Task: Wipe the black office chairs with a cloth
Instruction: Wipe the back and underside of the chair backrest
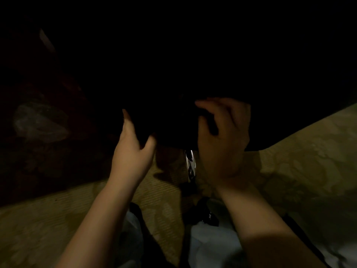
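At the far left, in deep shadow, a crumpled clear plastic bag point(40, 122) lies on the floor. What is in it cannot be told.

One black office chair point(193, 64) fills the far half of the view as a dark mass, with both hands raised to its near lower edge. The left hand point(133, 149) clasps a dark part of that edge between thumb and fingers. The right hand point(222, 136), just right of it, has its fingers curled narrow against the chair's underside, but whether they hold anything cannot be told. The cloth cannot be made out in the dark.

Between the two wrists one shiny metal column point(190, 163) runs down from the seat to a black base point(209, 215) near the person. Under it all lies a patterned yellow-green carpet point(299, 151) – and pale white fabric point(212, 242) shows nearest, between the forearms.
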`<state>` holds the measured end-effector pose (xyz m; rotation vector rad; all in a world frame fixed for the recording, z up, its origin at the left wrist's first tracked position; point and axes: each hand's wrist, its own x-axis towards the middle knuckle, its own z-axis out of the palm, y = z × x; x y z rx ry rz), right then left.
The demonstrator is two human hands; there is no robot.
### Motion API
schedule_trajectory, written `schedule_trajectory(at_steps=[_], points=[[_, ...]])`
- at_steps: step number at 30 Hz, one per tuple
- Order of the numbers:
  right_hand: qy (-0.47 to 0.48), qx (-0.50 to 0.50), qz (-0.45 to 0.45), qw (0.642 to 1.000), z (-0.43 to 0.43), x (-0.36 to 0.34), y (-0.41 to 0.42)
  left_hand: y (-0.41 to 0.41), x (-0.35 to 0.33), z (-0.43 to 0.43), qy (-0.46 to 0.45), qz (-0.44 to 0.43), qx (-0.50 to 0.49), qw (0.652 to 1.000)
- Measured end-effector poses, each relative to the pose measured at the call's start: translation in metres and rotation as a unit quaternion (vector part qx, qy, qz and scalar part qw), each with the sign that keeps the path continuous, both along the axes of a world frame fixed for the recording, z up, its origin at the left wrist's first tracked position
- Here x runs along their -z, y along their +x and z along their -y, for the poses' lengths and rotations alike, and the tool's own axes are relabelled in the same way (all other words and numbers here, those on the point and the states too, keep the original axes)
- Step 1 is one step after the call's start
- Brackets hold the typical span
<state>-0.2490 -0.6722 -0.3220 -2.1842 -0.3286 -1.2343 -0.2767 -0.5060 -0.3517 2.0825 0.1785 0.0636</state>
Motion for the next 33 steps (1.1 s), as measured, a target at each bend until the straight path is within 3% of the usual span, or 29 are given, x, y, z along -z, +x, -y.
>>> schedule_trajectory(at_steps=[7, 12, 15, 21, 25, 28, 33], points=[[-0.115, -0.083, -0.113, 0.983, -0.018, 0.074, 0.006, 0.003, 0.006, -0.002, 0.02, 0.009, -0.003, 1.0], [-0.183, -0.127, -0.281, 0.933, -0.016, 0.117, -0.003, 0.002, 0.003, -0.002, 0.02, 0.009, 0.006, 1.0], [-0.188, -0.113, -0.319, 0.922, -0.011, 0.119, -0.006, 0.003, 0.003, -0.003, 0.024, 0.007, 0.01, 1.0], [-0.011, -0.024, -0.16, 0.987, 0.005, 0.036, -0.009, 0.001, 0.001, -0.003, 0.016, 0.003, 0.012, 1.0], [0.112, 0.072, -0.058, 0.989, 0.032, -0.003, -0.027, -0.003, -0.002, -0.004, -0.009, 0.011, 0.019, 1.0], [0.099, 0.076, -0.143, 0.982, 0.039, 0.013, -0.026, -0.002, 0.0, -0.004, -0.007, 0.006, 0.01, 1.0], [-0.041, 0.011, -0.336, 0.941, 0.023, 0.081, -0.013, 0.002, 0.003, -0.003, 0.015, 0.009, 0.011, 1.0]])
